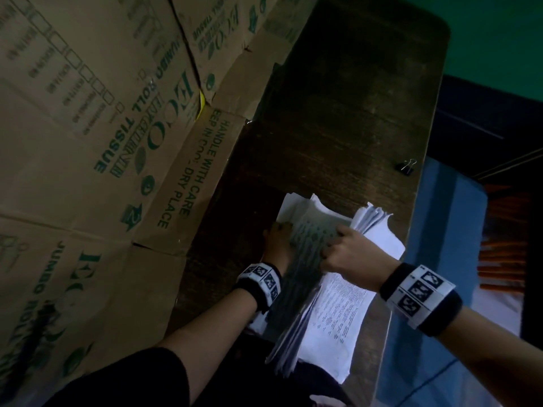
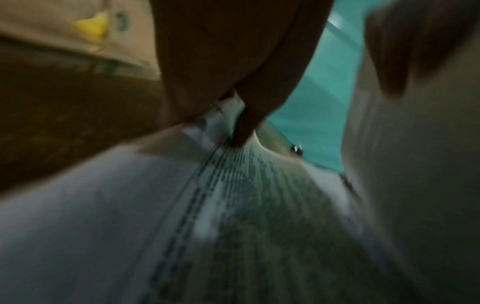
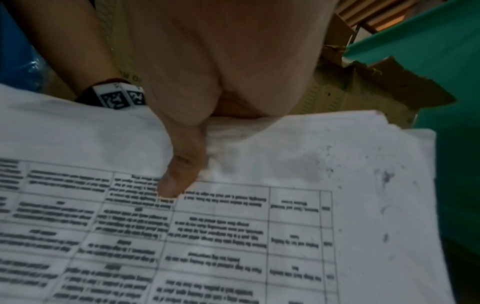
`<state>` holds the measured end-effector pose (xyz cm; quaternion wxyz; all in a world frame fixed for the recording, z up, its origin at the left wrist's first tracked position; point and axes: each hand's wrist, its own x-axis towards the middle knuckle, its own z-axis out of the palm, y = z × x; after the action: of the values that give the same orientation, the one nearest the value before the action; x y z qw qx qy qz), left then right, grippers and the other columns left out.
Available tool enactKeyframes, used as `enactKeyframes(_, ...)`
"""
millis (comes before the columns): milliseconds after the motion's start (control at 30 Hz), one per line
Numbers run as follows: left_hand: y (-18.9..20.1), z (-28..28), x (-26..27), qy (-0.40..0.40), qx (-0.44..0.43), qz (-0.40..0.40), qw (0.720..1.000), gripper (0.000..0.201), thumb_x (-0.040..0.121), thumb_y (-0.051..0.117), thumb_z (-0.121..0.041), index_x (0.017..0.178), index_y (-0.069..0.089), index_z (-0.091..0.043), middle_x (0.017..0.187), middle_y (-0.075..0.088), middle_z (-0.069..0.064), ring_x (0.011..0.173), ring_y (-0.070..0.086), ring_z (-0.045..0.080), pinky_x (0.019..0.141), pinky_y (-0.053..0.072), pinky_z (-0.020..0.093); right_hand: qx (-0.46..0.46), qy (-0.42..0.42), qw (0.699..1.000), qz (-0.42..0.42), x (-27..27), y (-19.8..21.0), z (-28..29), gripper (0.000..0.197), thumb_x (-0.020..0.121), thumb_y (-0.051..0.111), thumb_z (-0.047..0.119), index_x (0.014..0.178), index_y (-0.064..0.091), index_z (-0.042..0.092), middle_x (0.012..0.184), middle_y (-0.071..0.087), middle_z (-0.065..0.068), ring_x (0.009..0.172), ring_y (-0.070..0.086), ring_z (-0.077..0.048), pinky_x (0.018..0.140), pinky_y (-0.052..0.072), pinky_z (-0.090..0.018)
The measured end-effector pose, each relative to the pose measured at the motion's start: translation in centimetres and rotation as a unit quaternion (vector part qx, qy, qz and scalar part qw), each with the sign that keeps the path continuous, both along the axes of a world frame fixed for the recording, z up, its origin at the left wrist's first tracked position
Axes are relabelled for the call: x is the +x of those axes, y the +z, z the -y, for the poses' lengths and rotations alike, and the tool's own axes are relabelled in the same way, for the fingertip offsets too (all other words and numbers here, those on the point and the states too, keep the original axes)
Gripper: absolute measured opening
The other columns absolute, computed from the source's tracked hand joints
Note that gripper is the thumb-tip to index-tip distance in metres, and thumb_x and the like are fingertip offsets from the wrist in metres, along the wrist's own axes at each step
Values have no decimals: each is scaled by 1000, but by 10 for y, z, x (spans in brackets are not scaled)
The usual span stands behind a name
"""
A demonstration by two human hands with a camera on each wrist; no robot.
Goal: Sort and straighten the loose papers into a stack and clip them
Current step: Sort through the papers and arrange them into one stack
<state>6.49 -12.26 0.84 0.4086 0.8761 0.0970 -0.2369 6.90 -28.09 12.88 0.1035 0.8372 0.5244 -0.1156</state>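
Note:
A thick bundle of printed white papers [image 1: 332, 306] stands unevenly on the near part of the dark wooden table [image 1: 338, 113], its sheets fanned and misaligned. My left hand [image 1: 277, 239] holds the bundle's left side near the far corner; in the left wrist view a blurred sheet edge [image 2: 218, 115] runs between thumb and fingers [image 2: 242, 131]. My right hand [image 1: 349, 254] grips the right part of the bundle, its thumb [image 3: 179, 164] pressed on a page printed with a table [image 3: 221, 236]. A black binder clip [image 1: 406, 166] lies alone on the table beyond the papers, near the right edge.
Large cardboard tissue boxes [image 1: 102, 113] wall in the table's left side. The table's right edge [image 1: 411, 230] drops to a blue surface [image 1: 440, 259]. Orange sticks [image 1: 505, 259] lie further right. A green wall [image 1: 484, 30] is behind.

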Motion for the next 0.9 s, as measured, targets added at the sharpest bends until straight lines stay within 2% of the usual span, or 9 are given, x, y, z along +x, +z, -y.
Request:
enactKeyframes(167, 7, 17, -2, -10, 42, -30, 999, 41, 99, 44, -23, 138, 40, -14, 142, 30, 24, 129, 33, 45, 106, 34, 53, -30, -2, 1000, 1, 5, -4, -17, 21, 75, 64, 8, 62, 71, 24, 50, 60, 6, 47, 56, -15, 71, 47, -32)
enactKeyframes(233, 7, 19, -2, -6, 28, -47, 999, 42, 99, 40, -29, 140, 37, -19, 141, 38, 22, 129, 39, 41, 105, 38, 51, -44, -6, 999, 2, 4, -9, -17, 18, 67, 76, 8, 58, 70, 22, 46, 58, 6, 43, 55, -14, 69, 49, -32)
enactKeyframes(333, 0, 11, 2, -3, -64, -7, 998, 45, 92, 52, -7, 135, 44, -17, 124, 59, 15, 110, 58, 29, 95, 46, 37, -55, 2, 998, 6, 3, -12, -17, 20, 67, 77, 9, 58, 69, 25, 48, 60, 7, 45, 56, -15, 67, 48, -31)
enactKeyframes(467, 3, 1, 7, 18, -102, 16, 994, 11, 99, 46, -26, 94, 54, -30, 94, 61, 4, 75, 54, 10, 72, 46, 21, -52, 11, 999, -4, 10, -4, -26, 22, 77, 62, 10, 63, 70, 25, 56, 66, 4, 53, 62, -20, 70, 48, -32)
enactKeyframes(533, 3, -5, 9, 46, -93, -11, 995, 35, 102, 34, -40, 106, 60, -17, 111, 63, 21, 84, 60, 25, 74, 49, 28, -12, 28, 999, -21, 20, -9, -40, 28, 78, 53, 12, 61, 71, 24, 58, 66, 4, 55, 64, -22, 68, 54, -36)
enactKeyframes(600, 7, -15, 11, 56, -135, -56, 988, 45, 104, 31, -30, 134, 46, 0, 135, 47, 31, 114, 55, 40, 81, 49, 30, -10, 50, 999, -20, 29, -15, -63, 20, 75, 58, 19, 59, 70, 25, 61, 68, 6, 59, 66, -21, 70, 57, -37)
enactKeyframes(700, 6, -28, 10, 63, -228, -147, 960, 47, 99, 40, -1, 145, 29, 0, 149, 36, 21, 136, 40, 32, 91, 42, 14, -153, 8, 983, -103, 39, -38, -88, 17, 87, 60, 16, 94, 74, 22, 99, 74, 0, 99, 67, -25, 101, 41, -41)
enactKeyframes(800, -1, -30, 14, 131, -258, -125, 949, 35, 97, 38, 7, 131, 44, 2, 115, 53, 10, 107, 53, 20, 91, 39, 18, -88, -23, 991, -101, 44, -59, -80, 25, 82, 59, 5, 94, 75, 21, 101, 74, 0, 104, 65, -25, 102, 37, -43)
enactKeyframes(900, 1, -39, 13, 157, -331, -141, 920, 23, 103, 34, -13, 102, 57, -16, 93, 54, -1, 82, 52, 11, 72, 47, 20, -12, -60, 997, -45, 37, -70, -63, 42, 70, 67, 5, 106, 70, 27, 116, 68, 3, 118, 58, -23, 106, 27, -54)
